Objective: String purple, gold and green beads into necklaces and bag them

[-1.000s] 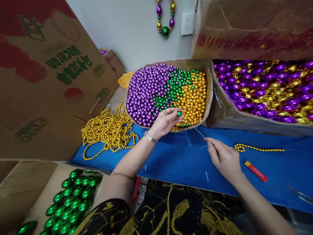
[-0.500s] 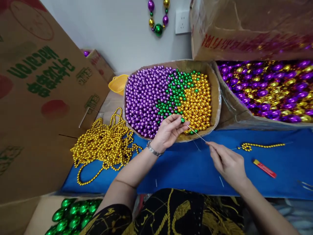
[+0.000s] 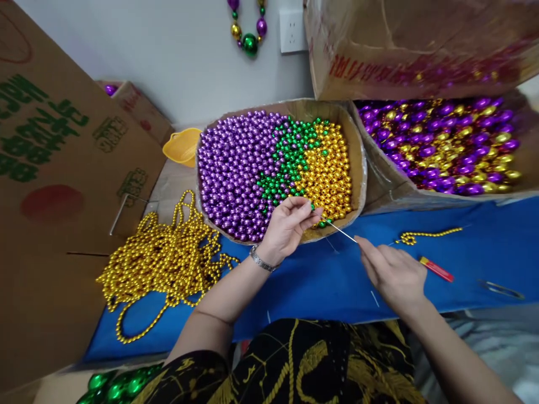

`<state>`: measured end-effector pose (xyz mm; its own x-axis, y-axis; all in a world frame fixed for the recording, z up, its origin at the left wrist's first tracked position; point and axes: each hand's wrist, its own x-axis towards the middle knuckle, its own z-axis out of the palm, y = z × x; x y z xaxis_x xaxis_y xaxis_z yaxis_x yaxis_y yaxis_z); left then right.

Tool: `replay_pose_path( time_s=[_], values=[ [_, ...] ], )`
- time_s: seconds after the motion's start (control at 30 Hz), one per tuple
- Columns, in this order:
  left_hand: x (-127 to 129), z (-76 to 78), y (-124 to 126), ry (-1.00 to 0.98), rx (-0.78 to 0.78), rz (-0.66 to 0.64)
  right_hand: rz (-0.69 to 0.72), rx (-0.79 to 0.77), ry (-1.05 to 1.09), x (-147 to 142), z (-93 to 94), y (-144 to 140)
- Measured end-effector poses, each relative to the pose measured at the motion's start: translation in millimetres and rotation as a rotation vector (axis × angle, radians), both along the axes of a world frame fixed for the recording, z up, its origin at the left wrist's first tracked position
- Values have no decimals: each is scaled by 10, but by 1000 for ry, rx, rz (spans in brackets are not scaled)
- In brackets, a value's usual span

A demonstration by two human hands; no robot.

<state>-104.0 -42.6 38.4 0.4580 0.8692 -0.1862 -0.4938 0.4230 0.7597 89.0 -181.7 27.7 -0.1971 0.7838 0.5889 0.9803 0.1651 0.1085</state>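
Shifted since the earlier picture: left hand (image 3: 286, 227) drawn slightly nearer the needle (image 3: 341, 232), view tipped a little so the bead tray (image 3: 357, 163) sits further left; right hand barely moved

Left hand: fingers pinched closed on one green bead (image 3: 312, 206), held just over the near rim of the bead tray, at the border of its green and gold patches

Right hand (image 3: 393, 275): thumb and forefinger closed on the rear of the needle, just in front of the tray's near rim, tip aimed at the green bead; whether tip and bead touch cannot be told

Short gold strand (image 3: 427, 234): on the blue cloth (image 3: 320, 280) right of the tray's near corner, apparently trailing from thread too thin to follow

Judged progress: early in this string, only a short run of gold threaded, green bead not yet on the needle, most beading left

Also there: heap of finished gold strands (image 3: 164, 258) left of the tray, red stick (image 3: 436, 269) beside the short strand, box of purple and gold ovals (image 3: 446, 143) right of the tray
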Motion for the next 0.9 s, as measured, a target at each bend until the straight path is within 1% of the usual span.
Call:
replay_pose_path(
  time_s=[0.1,0.13,0.2,0.27,0.33,0.43,0.5,0.53,0.6,0.67,0.7,0.73,0.77,0.8,0.83,0.87,0.9],
  values=[
    [108,12,-145,-3,79,37,-54,-16,20,-20,8,-51],
    [163,13,-207,11,99,47,-53,-47,69,-30,3,-63],
    [289,14,-342,45,129,39,-17,-114,236,-33,-11,-80],
    [421,23,-473,73,169,-15,40,-171,438,5,-16,-101],
    [541,60,-566,82,226,-96,76,-225,605,92,-9,-143],
    [717,212,-556,75,306,-183,97,-244,750,315,-8,-242],
    [893,373,-422,106,405,-182,109,-191,793,501,-36,-309],
    [1017,461,-319,151,493,-169,116,-155,805,594,-60,-339],
    [1353,619,-56,319,759,-145,125,-109,817,765,-116,-384],
    [1784,721,246,587,1101,-166,123,-81,827,905,-167,-413],
    [2017,745,399,750,1267,-218,124,-68,829,964,-188,-422],
    [2246,753,547,933,1402,-262,124,-55,828,1019,-205,-431],
    [2460,749,684,1117,1499,-322,124,-43,827,1069,-218,-439],
    [2652,736,809,1289,1548,-377,121,-31,826,1117,-230,-449],
    [2816,720,920,1439,1560,-422,115,-22,825,1163,-242,-461],
    [2949,705,1014,1556,1555,-443,106,-15,827,1209,-254,-474],
    [3055,691,1093,1636,1543,-437,96,-8,831,1252,-268,-488]
  ],
)
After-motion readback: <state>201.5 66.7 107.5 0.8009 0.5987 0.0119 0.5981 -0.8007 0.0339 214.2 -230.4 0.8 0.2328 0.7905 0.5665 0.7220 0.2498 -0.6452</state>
